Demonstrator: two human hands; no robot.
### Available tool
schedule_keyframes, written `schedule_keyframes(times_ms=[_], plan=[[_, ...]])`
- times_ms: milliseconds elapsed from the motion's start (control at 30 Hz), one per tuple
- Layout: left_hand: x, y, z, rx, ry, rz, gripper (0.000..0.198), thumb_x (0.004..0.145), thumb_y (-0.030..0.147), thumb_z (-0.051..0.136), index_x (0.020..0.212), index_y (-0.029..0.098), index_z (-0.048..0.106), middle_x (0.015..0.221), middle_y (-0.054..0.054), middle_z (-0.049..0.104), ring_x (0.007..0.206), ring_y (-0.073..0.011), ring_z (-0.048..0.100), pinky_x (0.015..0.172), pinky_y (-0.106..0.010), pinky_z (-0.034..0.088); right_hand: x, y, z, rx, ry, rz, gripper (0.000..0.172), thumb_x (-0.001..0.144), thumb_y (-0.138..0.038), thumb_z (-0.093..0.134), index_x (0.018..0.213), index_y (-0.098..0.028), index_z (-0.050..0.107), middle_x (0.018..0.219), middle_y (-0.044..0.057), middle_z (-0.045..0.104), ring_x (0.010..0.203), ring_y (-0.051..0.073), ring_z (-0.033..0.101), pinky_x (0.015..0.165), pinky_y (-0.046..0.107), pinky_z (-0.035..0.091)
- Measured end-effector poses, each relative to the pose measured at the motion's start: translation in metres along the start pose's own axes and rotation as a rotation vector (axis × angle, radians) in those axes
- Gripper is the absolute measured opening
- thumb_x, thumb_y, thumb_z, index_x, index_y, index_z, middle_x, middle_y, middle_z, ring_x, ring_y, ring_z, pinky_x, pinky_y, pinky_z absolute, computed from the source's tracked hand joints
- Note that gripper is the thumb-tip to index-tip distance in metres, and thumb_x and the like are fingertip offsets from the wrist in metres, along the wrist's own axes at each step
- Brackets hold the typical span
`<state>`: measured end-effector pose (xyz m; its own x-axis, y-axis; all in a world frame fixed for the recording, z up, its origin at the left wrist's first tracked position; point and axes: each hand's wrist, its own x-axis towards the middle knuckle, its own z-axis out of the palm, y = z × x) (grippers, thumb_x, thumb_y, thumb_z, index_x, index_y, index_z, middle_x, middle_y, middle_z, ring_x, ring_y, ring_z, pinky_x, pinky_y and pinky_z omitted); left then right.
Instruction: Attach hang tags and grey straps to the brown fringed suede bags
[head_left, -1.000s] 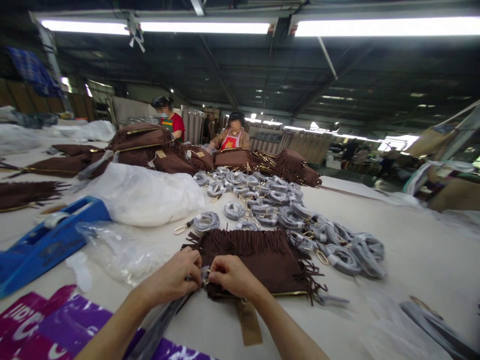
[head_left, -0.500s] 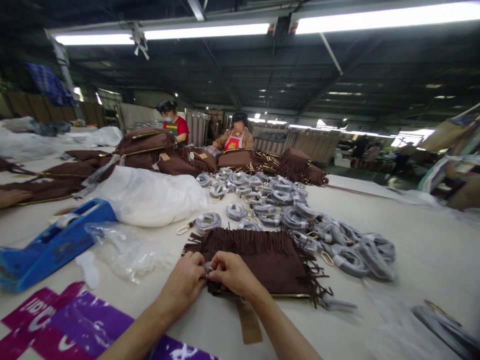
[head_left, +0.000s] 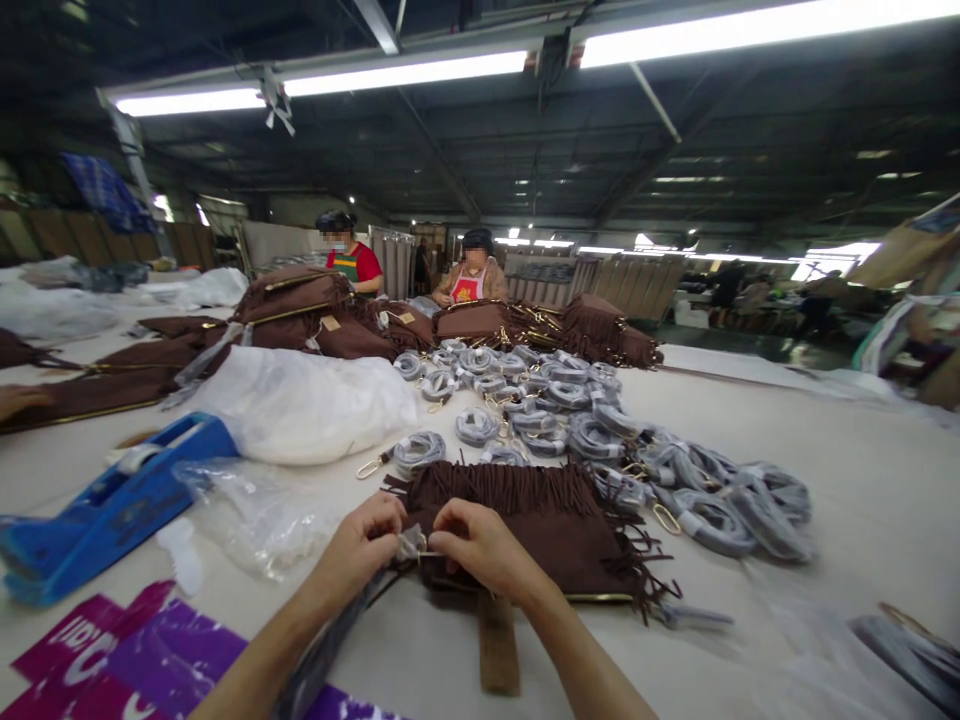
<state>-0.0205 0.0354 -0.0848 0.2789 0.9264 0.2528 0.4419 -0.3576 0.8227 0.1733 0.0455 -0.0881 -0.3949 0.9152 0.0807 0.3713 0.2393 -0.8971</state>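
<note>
A dark brown fringed bag (head_left: pixel 525 540) lies flat on the table in front of me, its gold zip edge towards me and a tan paper tag (head_left: pixel 498 645) hanging from that edge. At the bag's near left corner, my left hand (head_left: pixel 367 540) pinches a crumpled bit of clear plastic wrap (head_left: pixel 410 543). A grey-wrapped strap (head_left: pixel 330 640) runs down beside my left forearm; its upper end is hidden by the hand. My right hand (head_left: pixel 476 545) is closed in a pinch at the same corner, against a small metal piece that is too small to make out.
Many coiled straps in grey wrap (head_left: pixel 540 430) lie beyond the bag. On the left are a blue tape dispenser (head_left: pixel 127 500), clear plastic bags (head_left: pixel 259 510) and purple printed plastic (head_left: pixel 172 650). Piled brown bags (head_left: pixel 472 322) stand before two people across the table.
Both hands have lifted slightly at the bag's corner. More of the clear wrap shows between the fingers, and a grey-wrapped strap now shows by my left forearm.
</note>
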Motion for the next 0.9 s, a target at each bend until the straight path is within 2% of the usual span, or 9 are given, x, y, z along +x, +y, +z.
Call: schedule_keyframes(times_ms=[133,233,367,467,533,700,900], plan=[[0.003,0.002,-0.009,-0.145,0.085,0.004,0.013,0.069,0.026,0.052,0.059,0.019,0.048,0.086,-0.003,0.054,0.087,-0.0189,0.053,0.082,-0.029,0.042,-0.001,-0.009,0.009,-0.147,0.111,-0.202,0.010,0.078,-0.009,0.066,0.077,-0.019,0.067,0.077,-0.003,0.061,0.075,0.012,0.058,0.069,0.020,0.042],[0.003,0.003,-0.006,-0.216,0.120,0.031,0.014,0.070,0.025,0.055,0.059,0.018,0.051,0.083,-0.003,0.053,0.084,-0.0177,0.052,0.079,-0.028,0.041,0.000,-0.009,0.023,-0.155,0.123,-0.253,0.013,0.076,-0.008,0.071,0.080,-0.020,0.070,0.084,-0.002,0.061,0.081,0.012,0.058,0.074,0.021,0.041],[0.003,0.003,-0.001,-0.268,0.094,0.021,0.018,0.073,0.030,0.059,0.061,0.018,0.053,0.073,0.000,0.050,0.074,-0.0154,0.050,0.069,-0.026,0.040,0.005,0.000,0.031,-0.066,0.185,-0.240,0.018,0.074,-0.001,0.067,0.068,-0.018,0.067,0.075,-0.003,0.059,0.074,0.011,0.056,0.069,0.021,0.039],[0.002,-0.003,0.003,-0.241,0.003,-0.069,0.014,0.073,0.030,0.062,0.071,0.017,0.059,0.069,0.002,0.053,0.067,-0.0143,0.050,0.063,-0.025,0.039,0.008,0.008,0.026,0.076,0.218,-0.142,0.014,0.076,-0.007,0.066,0.065,-0.017,0.067,0.068,-0.003,0.059,0.065,0.011,0.055,0.063,0.021,0.039],[0.002,-0.008,0.006,-0.171,-0.027,-0.067,0.009,0.071,0.026,0.062,0.072,0.017,0.062,0.072,0.001,0.057,0.069,-0.0153,0.052,0.064,-0.025,0.040,0.010,0.011,0.023,0.146,0.222,-0.071,0.012,0.077,-0.012,0.066,0.066,-0.016,0.068,0.064,-0.003,0.058,0.059,0.011,0.054,0.059,0.022,0.039],[0.003,-0.010,0.014,-0.041,0.021,0.002,0.014,0.074,0.026,0.060,0.063,0.017,0.062,0.071,-0.001,0.058,0.072,-0.0169,0.056,0.069,-0.027,0.041,0.009,0.010,0.024,0.128,0.254,-0.092,0.013,0.075,-0.015,0.065,0.062,-0.016,0.068,0.062,-0.003,0.057,0.060,0.012,0.053,0.059,0.022,0.038],[0.003,-0.006,0.021,0.022,0.098,0.024,0.015,0.072,0.024,0.054,0.059,0.018,0.055,0.069,-0.001,0.056,0.068,-0.0166,0.053,0.065,-0.027,0.039,0.007,0.006,0.024,0.093,0.248,-0.099,0.017,0.076,-0.014,0.063,0.059,-0.016,0.064,0.061,-0.003,0.056,0.062,0.012,0.054,0.062,0.023,0.038]])
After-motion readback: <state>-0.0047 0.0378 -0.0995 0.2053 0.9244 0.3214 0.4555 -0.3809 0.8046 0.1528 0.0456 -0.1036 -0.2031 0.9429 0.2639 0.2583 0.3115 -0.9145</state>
